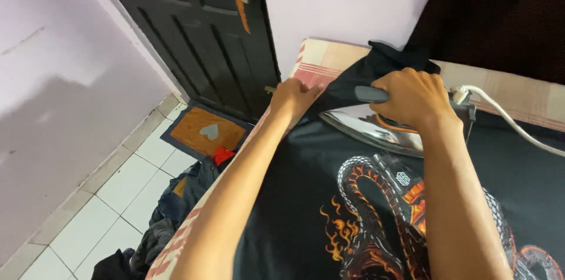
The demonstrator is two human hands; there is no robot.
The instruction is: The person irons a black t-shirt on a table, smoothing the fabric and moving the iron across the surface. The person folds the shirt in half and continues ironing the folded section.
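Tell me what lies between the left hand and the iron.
In the head view, only black T-shirt fabric lies between the left hand and the iron.

iron: chrome, grey handle, flat on shirt | black T-shirt: spread flat, dragon print

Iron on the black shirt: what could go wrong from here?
1. The left hand pins the black shirt just ahead of the iron's tip; a forward push could burn its fingers.
2. The printed dragon graphic lies right beside the soleplate; passing over it might damage the print.
3. The white cord trails across the padded surface by the right hand; it could snag or drag.
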